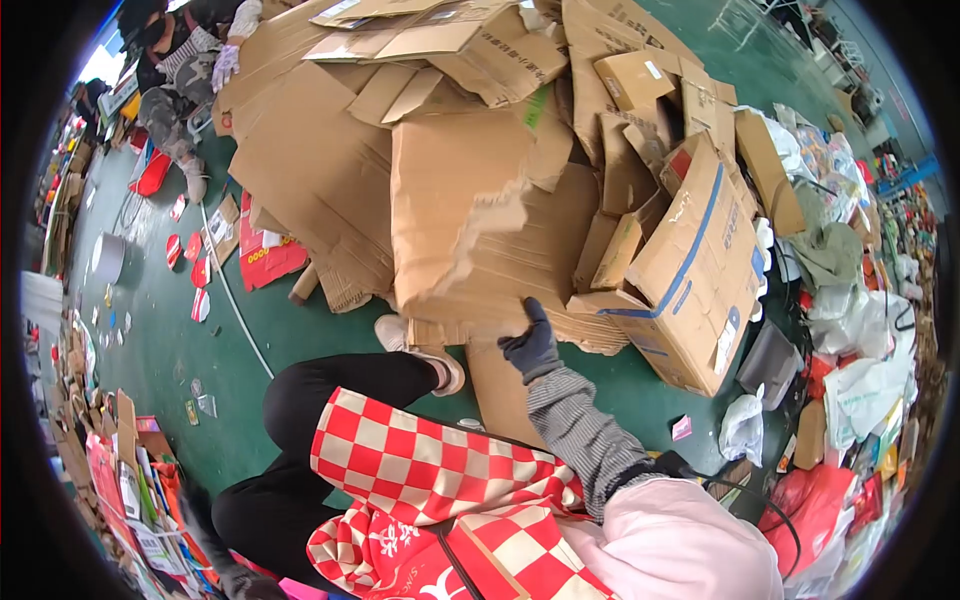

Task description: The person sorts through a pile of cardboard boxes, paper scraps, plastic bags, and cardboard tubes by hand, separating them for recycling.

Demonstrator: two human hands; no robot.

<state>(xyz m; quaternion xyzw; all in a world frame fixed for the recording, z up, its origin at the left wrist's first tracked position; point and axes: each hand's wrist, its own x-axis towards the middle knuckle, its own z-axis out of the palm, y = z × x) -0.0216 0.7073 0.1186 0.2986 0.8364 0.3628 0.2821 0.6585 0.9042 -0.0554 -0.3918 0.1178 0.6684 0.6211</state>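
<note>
My right hand [532, 345], in a dark grey glove, is at the near edge of a large brown cardboard sheet [540, 245]. One finger stretches up over the sheet, apart from the others, and no firm grip shows. A torn, lighter cardboard flap [450, 190] lies on that sheet. A narrow cardboard strip [500, 395] passes below the hand to my lap. My left hand [197, 520] is dark and blurred at the lower left, beside a heap of packaging and papers [140, 500]. Its fingers are not clear. A red-and-white checked apron [430, 460] covers my lap.
Flattened cartons pile up ahead, with a blue-striped carton [690, 280] on the right. Plastic bags [850, 320] and scraps crowd the right side. A grey bin [770, 365] stands among them. Another person [175, 80] sits at the upper left. A white cord [235, 300] crosses the green floor.
</note>
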